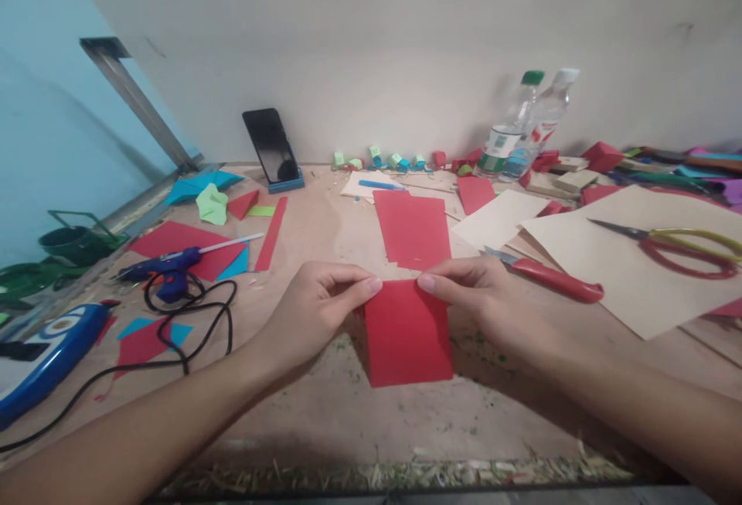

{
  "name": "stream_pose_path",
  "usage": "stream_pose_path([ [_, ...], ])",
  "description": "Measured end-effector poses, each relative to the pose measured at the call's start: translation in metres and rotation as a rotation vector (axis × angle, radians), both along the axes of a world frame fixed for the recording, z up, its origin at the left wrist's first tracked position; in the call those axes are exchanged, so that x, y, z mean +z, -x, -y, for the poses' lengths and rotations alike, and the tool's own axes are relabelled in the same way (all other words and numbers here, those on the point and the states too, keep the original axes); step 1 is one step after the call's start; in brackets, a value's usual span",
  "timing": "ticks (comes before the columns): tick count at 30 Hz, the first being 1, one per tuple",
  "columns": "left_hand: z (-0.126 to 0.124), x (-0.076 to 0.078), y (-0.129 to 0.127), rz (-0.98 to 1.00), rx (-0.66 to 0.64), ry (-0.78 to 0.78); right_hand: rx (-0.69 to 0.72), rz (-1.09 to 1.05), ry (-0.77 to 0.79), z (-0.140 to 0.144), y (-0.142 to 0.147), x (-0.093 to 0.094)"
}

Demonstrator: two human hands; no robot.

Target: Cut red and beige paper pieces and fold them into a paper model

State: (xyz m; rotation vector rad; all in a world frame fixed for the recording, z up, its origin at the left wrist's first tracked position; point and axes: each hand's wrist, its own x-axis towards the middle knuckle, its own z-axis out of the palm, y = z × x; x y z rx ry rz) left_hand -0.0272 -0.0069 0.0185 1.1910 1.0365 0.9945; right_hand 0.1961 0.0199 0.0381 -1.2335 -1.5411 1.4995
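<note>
Just below the centre of the frame, the left hand (316, 308) and the right hand (472, 296) both pinch the top edge of a red paper sheet (409, 339), thumbs and fingertips closed on its upper corners, while its lower part rests on or just above the worktop (348, 404); which of the two cannot be told. The grip is light and high, so the sheet could likely slip askew or pick up an unwanted crease if one hand pulls harder. A red-handled knife (550, 277) lies just right of the right hand, where a careless sweep might catch it. At the left, the glue gun (168, 265) and its black cord (185, 335) loop near the left forearm, which could snag it.
</note>
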Motion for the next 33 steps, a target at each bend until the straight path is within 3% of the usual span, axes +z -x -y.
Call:
stream_pose_path([
  [9, -0.003, 0.000, 0.002, -0.170, -0.106, -0.071, 0.051, 0.076, -0.005, 0.004, 0.003, -0.003],
  [14, -0.002, -0.001, -0.003, -0.261, -0.136, -0.135, 0.125, 0.063, 0.097, 0.005, 0.004, -0.001],
  [20, -0.003, -0.003, -0.003, -0.392, -0.154, -0.199, 0.132, 0.123, 0.058, 0.007, 0.006, -0.007],
  [26, -0.003, -0.003, -0.003, -0.384, -0.197, -0.162, 0.114, 0.086, 0.105, 0.012, 0.007, -0.011],
  [33, -0.010, -0.009, 0.003, -0.275, -0.109, -0.092, 0.114, 0.217, 0.033, 0.000, 0.004, -0.002],
])
